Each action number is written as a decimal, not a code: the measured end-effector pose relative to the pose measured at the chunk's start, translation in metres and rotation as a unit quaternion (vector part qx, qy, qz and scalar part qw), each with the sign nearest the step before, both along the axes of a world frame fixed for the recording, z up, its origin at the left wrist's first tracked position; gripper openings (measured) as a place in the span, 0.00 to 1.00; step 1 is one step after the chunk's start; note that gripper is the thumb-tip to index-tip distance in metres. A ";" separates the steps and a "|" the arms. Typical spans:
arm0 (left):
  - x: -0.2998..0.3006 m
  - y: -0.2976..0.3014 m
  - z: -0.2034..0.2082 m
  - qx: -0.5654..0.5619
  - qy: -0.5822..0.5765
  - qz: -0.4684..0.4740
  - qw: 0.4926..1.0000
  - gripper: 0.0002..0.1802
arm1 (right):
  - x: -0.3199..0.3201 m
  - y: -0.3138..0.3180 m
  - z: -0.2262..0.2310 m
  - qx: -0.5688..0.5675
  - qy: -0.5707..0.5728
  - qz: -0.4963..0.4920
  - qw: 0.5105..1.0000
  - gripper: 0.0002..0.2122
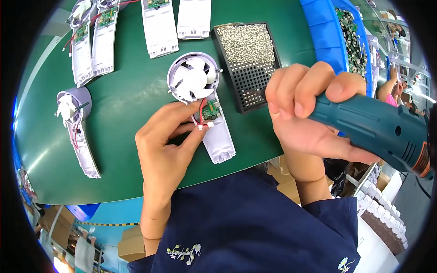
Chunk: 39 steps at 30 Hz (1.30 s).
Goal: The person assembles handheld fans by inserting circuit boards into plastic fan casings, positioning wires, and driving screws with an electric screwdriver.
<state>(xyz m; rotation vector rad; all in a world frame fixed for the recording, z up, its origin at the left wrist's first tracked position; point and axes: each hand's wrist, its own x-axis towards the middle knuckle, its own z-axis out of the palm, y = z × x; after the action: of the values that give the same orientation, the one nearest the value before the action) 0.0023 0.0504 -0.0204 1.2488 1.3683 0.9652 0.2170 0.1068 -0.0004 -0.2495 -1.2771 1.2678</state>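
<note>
A white handheld fan lies on the green table with its round blade head at the far end. A small green circuit board sits in its open handle, with red wires and white plugs beside it. My left hand is closed on the fan at the board, thumb and index finger on the handle's left side. To the right, my right hand is wrapped round a teal electric screwdriver, raised above the table edge. Its tip is hidden behind my fingers.
A black screw tray heaped with small screws stands right of the fan. Beyond it, a blue bin borders a heap of circuit boards. More fan parts lie left and at the back. Another person's arm shows far right.
</note>
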 end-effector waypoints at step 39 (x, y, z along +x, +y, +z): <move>-0.008 -0.001 0.000 0.050 0.011 -0.032 0.998 0.18 | -0.063 -0.031 0.012 0.024 -0.049 -0.114 0.992 0.26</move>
<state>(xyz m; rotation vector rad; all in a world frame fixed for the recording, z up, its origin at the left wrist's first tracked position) -0.0055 0.0498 -0.0204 1.3735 1.3027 0.9870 0.1535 0.0759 0.0116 -0.4156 -1.3201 1.0400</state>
